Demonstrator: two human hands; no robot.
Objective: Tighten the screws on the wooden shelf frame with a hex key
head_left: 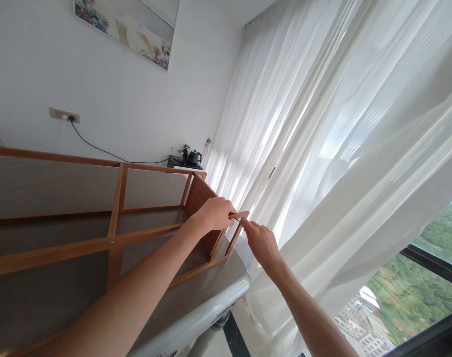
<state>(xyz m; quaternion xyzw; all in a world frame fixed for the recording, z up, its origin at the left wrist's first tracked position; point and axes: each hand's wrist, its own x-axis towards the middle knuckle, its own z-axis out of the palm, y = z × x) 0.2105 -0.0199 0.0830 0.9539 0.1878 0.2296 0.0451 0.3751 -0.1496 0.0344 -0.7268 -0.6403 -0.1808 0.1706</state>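
Observation:
A brown wooden frame (pixel 116 198) of slats and panels, like a shelf unit, lies across a grey surface in front of me. My left hand (pixel 216 213) reaches over it, its fingers curled round the wood at the far right end. Close beside it, my right hand (pixel 261 243) is closed in a pinch at the corner of that end piece (pixel 243 214). A thin dark metal rod (pixel 238 219) shows between the two hands, its outer end at my right fingertips. What kind of tool it is cannot be made out.
White sheer curtains (pixel 322 148) hang close on the right, beside a dark window frame (pixel 430 265). The grey surface has a pale rounded edge (pixel 233 292). Behind are a black kettle (pixel 194 157) on a stand, a cord (pixel 99 148) from a wall socket (pixel 64 115), and a picture (pixel 137 29).

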